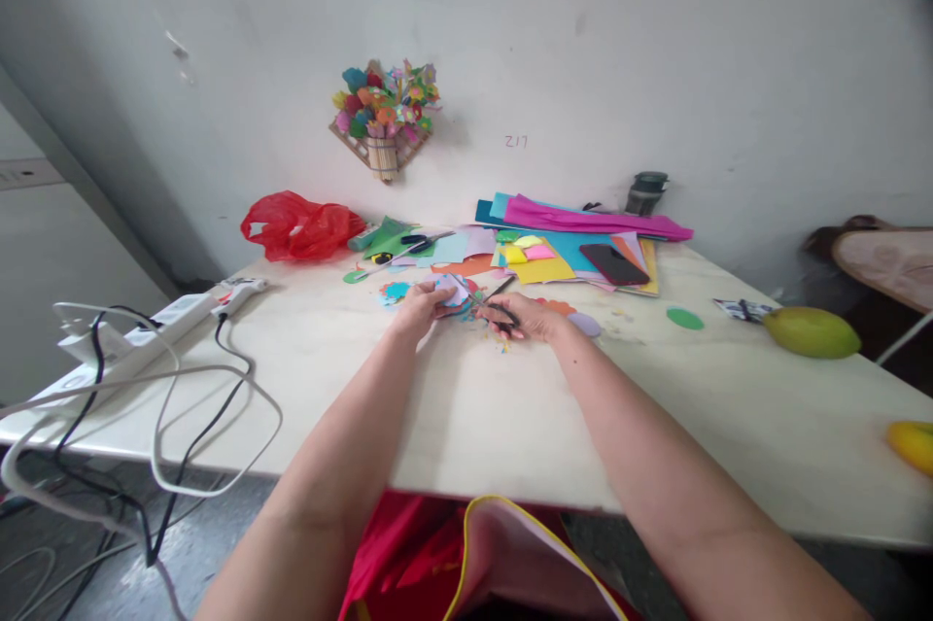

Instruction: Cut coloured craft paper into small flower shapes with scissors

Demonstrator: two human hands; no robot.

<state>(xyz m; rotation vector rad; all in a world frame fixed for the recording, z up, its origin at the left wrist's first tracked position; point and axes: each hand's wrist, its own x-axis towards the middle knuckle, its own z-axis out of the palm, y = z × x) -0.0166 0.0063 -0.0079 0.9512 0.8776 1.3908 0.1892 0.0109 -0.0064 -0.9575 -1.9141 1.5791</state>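
Note:
My left hand [419,308] is closed on a light lilac paper piece [453,290], above blue paper on the white table. In my right hand [526,318] are black-handled scissors [502,313], my fingers wrapped round their handles. The blades point up and left and stand apart beside the lilac paper. Small paper scraps [502,345] lie just below the scissors. A blue cut-out [397,291] lies left of my left hand. Past my right hand are an orange cut-out [555,307] and a lilac oval [584,324].
Coloured sheets [569,252] and a phone [614,264] lie behind my hands, with a second pair of scissors [417,241]. A red bag [298,227] is back left. Power strips [171,315] with cables are left. A green mango [812,331] and green oval [684,318] are right.

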